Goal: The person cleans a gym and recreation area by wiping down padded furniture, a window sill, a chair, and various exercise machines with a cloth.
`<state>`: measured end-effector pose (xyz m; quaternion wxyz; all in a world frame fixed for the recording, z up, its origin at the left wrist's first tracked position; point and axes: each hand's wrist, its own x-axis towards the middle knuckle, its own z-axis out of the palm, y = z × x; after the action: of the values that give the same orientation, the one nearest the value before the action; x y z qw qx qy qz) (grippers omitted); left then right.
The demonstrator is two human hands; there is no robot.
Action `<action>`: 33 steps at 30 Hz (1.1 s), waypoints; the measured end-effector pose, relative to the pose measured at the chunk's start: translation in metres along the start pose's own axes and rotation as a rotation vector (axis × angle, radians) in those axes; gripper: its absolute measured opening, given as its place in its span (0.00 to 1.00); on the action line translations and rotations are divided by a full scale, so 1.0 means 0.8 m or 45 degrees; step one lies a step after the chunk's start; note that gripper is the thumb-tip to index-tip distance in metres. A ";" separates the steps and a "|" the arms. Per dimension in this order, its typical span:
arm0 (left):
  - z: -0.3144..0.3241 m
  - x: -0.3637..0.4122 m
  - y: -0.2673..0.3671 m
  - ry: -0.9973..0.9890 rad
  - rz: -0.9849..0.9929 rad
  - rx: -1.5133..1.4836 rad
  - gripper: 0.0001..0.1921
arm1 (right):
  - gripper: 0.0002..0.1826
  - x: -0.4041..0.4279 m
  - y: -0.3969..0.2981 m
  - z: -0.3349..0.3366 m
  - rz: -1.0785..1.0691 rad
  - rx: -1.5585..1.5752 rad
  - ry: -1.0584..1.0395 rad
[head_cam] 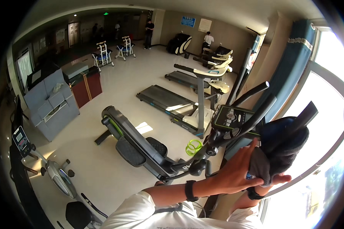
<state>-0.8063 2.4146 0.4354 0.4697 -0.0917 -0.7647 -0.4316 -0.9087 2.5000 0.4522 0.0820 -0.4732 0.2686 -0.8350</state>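
A dark grey cloth (292, 148) is bunched around a black bar (308, 114), whose end sticks out above it. My left hand (242, 169) reaches across from the left and grips the cloth's near side, thumb low and index finger pointing up. Behind the cloth, my right hand (281, 179) holds its lower edge; most of that hand is hidden. Both wrists wear black bands. Just left of the cloth stands the elliptical trainer's console (232, 117), with dark handlebars (258, 114) rising past it. Its pedals (130, 151) and frame stretch away to the left.
A bright window (321, 86) and blue curtain (289, 63) border the right side. Treadmills (166, 98) stand beyond the elliptical, and an exercise bike (58, 177) is at left. A green ring-shaped holder (193, 147) is beside the elliptical's post. Several people are farther back.
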 end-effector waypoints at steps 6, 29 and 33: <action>0.006 0.008 -0.044 0.136 0.018 -0.255 0.31 | 0.47 0.034 -0.006 -0.007 -0.557 -1.059 0.125; -0.026 0.035 -0.007 0.084 -0.202 -0.360 0.19 | 0.33 0.060 -0.004 0.024 -0.263 -0.228 0.194; -0.007 0.019 -0.053 -0.164 -0.247 0.103 0.24 | 0.31 0.054 -0.003 0.044 -0.382 -0.280 0.372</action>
<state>-0.8339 2.3802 0.4243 0.3788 -0.0258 -0.8154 -0.4369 -0.9024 2.4722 0.4996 -0.1347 -0.3882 0.2935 -0.8631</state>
